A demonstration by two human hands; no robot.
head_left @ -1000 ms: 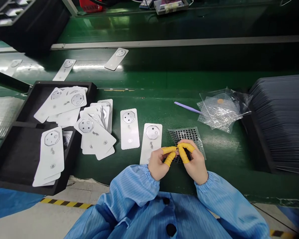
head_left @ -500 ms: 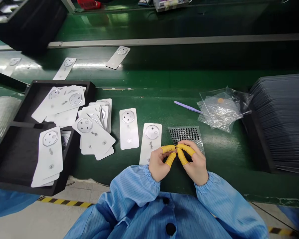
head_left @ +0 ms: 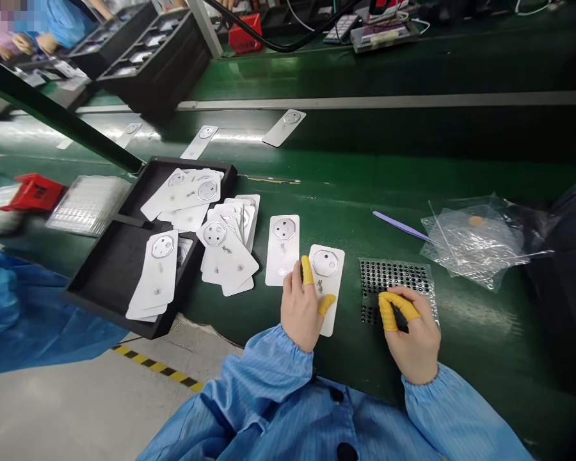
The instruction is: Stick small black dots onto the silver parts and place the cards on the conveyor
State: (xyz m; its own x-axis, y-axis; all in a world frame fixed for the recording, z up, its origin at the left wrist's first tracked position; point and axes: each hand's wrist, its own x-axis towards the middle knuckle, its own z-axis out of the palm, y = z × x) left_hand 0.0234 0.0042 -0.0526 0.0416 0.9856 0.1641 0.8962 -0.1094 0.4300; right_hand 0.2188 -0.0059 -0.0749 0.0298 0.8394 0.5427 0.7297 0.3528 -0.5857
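Green workbench (head_left: pixel 336 192) fills the scene, with a far strip (head_left: pixel 365 128) carrying three spaced-out white panels; more white pieces blur at the far left. Two single panels lie by the left hand (head_left: pixel 300 317): its thumb and index finger, in yellow covers, spread wide, the thumb over the right panel (head_left: pixel 333 275) and fingertips at the near edge of the left panel (head_left: pixel 282 250). One dot sheet (head_left: pixel 393 272) lies to the right, its near part hidden under the right hand (head_left: pixel 415 339), whose covered thumb and index tips pinch together; whether they grip a dot, I cannot tell. One pair of tweezers (head_left: pixel 403 226) lies beyond. Overlap prevents counting the panels in the one black tray (head_left: pixel 100 272) or the pile (head_left: pixel 228 256) beside it. Half a second ago both hands met over the sheet; now the left has moved to the panels, and the view has swung left.
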